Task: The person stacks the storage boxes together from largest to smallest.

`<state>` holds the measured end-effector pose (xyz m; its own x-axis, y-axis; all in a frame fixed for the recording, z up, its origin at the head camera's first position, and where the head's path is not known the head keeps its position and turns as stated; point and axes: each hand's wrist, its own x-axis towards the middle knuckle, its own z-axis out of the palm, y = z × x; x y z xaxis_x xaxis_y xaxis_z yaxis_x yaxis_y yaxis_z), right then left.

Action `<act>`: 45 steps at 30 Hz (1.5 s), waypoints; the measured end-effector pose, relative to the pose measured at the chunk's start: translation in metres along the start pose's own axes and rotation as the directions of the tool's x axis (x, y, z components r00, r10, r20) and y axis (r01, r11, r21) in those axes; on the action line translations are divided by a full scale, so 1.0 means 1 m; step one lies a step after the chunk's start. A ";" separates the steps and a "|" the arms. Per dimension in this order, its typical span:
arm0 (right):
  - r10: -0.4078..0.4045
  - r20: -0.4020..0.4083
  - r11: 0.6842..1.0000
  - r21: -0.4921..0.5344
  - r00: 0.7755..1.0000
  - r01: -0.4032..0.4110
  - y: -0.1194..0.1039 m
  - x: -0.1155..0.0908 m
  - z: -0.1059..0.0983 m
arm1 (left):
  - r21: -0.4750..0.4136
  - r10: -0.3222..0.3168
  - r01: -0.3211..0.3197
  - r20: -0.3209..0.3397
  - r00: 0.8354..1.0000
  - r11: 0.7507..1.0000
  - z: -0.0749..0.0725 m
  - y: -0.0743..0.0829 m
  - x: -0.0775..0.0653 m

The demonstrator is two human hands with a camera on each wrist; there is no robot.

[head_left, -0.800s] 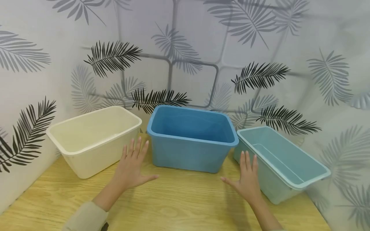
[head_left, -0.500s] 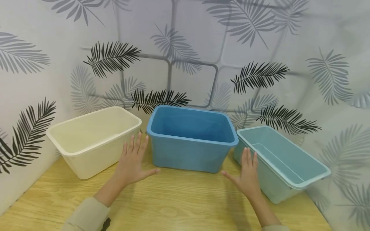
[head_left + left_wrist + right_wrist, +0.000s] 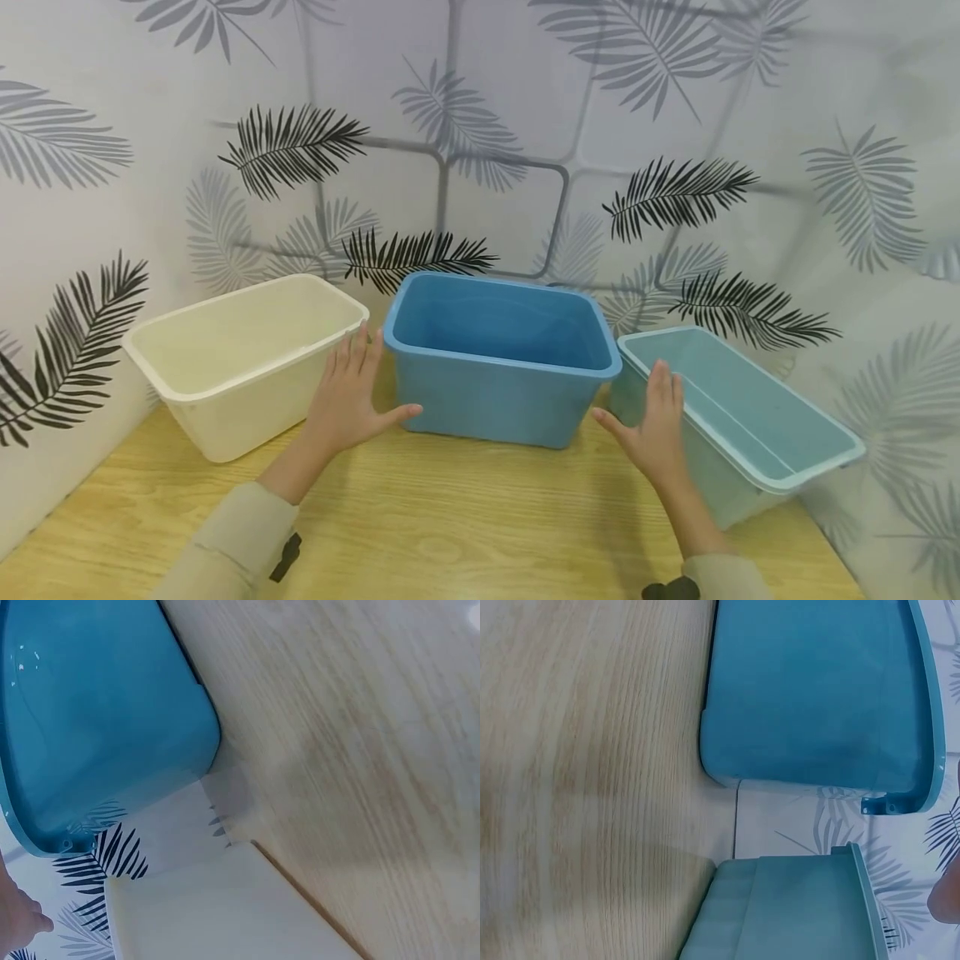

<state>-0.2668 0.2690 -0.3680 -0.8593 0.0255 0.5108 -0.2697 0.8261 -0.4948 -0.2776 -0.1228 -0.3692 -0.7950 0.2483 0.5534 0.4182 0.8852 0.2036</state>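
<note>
Three plastic bins stand in a row on a wooden table. The blue bin point(image 3: 495, 396) is in the middle, the cream bin point(image 3: 262, 408) on the left and the pale green bin point(image 3: 731, 433) on the right. My left hand point(image 3: 348, 404), fingers spread and straight, is in the gap between the cream and blue bins and overlaps the cream one in the head view. My right hand point(image 3: 652, 433) has its fingers extended in front of the green bin, thumb toward the blue bin. Both hands hold nothing. Each wrist view shows only a bit of hand at its edge.
The wooden table point(image 3: 450, 517) extends in front of the bins. Behind them rises a wall covering point(image 3: 510, 100) with a leaf pattern, which also runs along the left and right sides.
Both hands have moved forward and up toward the blue bin's two ends, the right also slightly rightward. More of both sleeves shows. The bins have not moved.
</note>
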 end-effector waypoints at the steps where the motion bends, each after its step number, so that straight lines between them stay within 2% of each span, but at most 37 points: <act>1: 0.006 0.007 1.000 -0.003 1.000 -0.006 0.000 0.001 0.000 | 0.001 -0.005 0.005 0.005 1.000 1.000 -0.001 0.000 0.002; 4: 0.028 0.025 1.000 0.003 0.999 -0.028 -0.001 0.005 0.001 | -0.006 -0.016 0.016 0.010 1.000 1.000 -0.002 0.002 0.006; 10: 0.032 0.014 0.999 0.013 0.999 -0.032 -0.005 0.016 0.001 | 0.005 0.004 -0.004 0.003 1.000 1.000 -0.005 0.005 0.016; 20: 0.040 0.046 0.999 0.001 0.998 -0.040 -0.012 0.031 0.002 | 0.023 -0.006 0.005 0.069 0.998 1.000 -0.009 0.010 0.032; 36: 0.016 0.089 0.997 -0.073 0.996 -0.010 -0.018 0.052 0.010 | 0.023 -0.034 0.031 0.153 0.988 0.999 0.000 0.013 0.051; 45: 0.005 0.132 0.998 -0.066 0.991 0.004 -0.018 0.059 0.013 | 0.053 -0.052 0.043 0.193 0.980 0.998 0.005 0.018 0.058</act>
<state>-0.3183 0.2484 -0.3385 -0.9104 -0.0453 0.4113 -0.2439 0.8618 -0.4448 -0.3185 -0.0907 -0.3369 -0.8855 0.2729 0.3760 0.3600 0.9146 0.1841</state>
